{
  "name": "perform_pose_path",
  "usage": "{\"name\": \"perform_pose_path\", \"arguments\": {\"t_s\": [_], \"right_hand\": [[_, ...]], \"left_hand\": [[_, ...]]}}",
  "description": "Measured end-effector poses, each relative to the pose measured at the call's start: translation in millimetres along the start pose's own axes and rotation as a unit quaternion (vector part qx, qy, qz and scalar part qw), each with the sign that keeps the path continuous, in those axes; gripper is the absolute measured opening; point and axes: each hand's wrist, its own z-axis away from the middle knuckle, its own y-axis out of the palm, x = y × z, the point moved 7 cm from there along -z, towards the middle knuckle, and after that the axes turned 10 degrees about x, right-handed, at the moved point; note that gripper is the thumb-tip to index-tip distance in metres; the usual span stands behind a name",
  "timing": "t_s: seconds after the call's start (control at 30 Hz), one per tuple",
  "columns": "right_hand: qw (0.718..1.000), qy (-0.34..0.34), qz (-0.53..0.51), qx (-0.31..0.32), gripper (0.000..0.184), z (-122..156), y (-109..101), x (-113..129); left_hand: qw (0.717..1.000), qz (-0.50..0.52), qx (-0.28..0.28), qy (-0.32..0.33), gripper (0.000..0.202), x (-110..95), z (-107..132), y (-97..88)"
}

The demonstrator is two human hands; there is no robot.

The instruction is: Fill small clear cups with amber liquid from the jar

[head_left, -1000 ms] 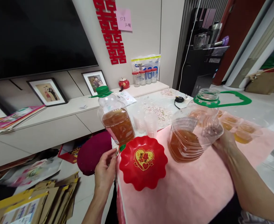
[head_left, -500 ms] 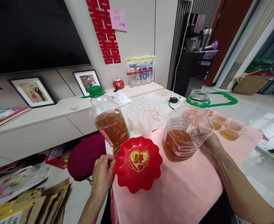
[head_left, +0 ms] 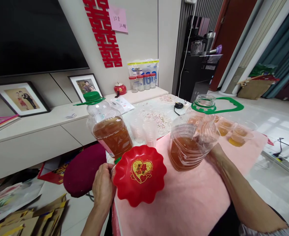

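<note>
I see the left hand (head_left: 103, 188) with fingers curled onto the left rim of the red plate (head_left: 139, 175), which lies on the pink cloth (head_left: 191, 203). Right of the plate, the right hand (head_left: 214, 154) grips the tilted open jug (head_left: 192, 141) of amber liquid. Behind the plate's left edge stands the capped jug (head_left: 108, 131); clear cups (head_left: 144, 131) sit behind the plate.

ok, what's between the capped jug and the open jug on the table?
In the head view, a cluster of empty clear plastic cups stands between the capped jug and the open jug.
</note>
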Motion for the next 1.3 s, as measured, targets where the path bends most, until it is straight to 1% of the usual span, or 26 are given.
{"name": "perform_pose_path", "arguments": {"t_s": [0.1, 0.23, 0.43, 0.5, 0.63, 0.77, 0.9, 0.97, 1.03, 1.1, 1.17, 1.23, 1.3], "right_hand": [[1.0, -0.006, 0.01, 0.002, 0.024, 2.2, 2.8, 1.3], [1.0, -0.008, 0.024, 0.003, 0.02, 4.8, 3.8, 2.5], [0.999, -0.018, 0.034, 0.005, 0.019, 6.1, 7.9, 7.1], [0.999, -0.02, 0.036, 0.011, 0.019, 7.7, 10.9, 9.3], [0.999, -0.021, 0.035, 0.034, 0.023, 13.0, 15.6, 14.2], [0.997, -0.038, 0.03, 0.054, 0.029, 17.0, 14.8, 17.1], [0.994, -0.054, 0.021, 0.087, 0.028, 20.8, 16.9, 17.3], [0.992, -0.061, 0.017, 0.106, 0.027, 23.0, 18.8, 19.1], [0.99, -0.063, 0.015, 0.127, 0.033, 25.2, 20.3, 22.8], [0.986, -0.061, 0.015, 0.151, 0.044, 28.0, 21.8, 28.1], [0.983, -0.064, 0.018, 0.173, 0.058, 32.3, 23.1, 35.7], [0.979, -0.074, 0.024, 0.19, 0.069, 37.7, 24.7, 44.4], [0.974, -0.081, 0.037, 0.208, 0.08, 43.1, 27.9, 52.0]], "left_hand": [[1.0, -0.008, 0.001, -0.013, 0.02, -1.3, -1.3, -1.4], [1.0, -0.01, -0.005, -0.021, 0.021, -2.2, -2.9, -3.3], [0.999, -0.005, -0.025, -0.022, 0.031, 0.2, -6.0, -3.8], [0.999, -0.003, -0.034, -0.013, 0.036, 0.8, -7.5, -3.7], [0.998, 0.011, -0.052, 0.017, 0.045, 0.7, -8.0, -4.5], [0.996, 0.04, -0.076, 0.038, 0.055, 1.8, -5.1, -9.0], [0.994, 0.065, -0.061, 0.063, 0.06, 5.4, -3.7, -12.2], [0.994, 0.076, -0.055, 0.063, 0.065, 8.7, -2.0, -15.2], [0.991, 0.081, -0.078, 0.068, 0.068, 8.1, 2.8, -22.7], [0.983, 0.083, -0.123, 0.112, 0.063, -3.1, 11.5, -34.0], [0.968, 0.096, -0.151, 0.174, 0.053, -22.9, 21.6, -43.2], [0.959, 0.121, -0.134, 0.217, 0.047, -46.2, 28.7, -46.6], [0.956, 0.143, -0.091, 0.24, 0.045, -71.4, 33.5, -45.1]]}}
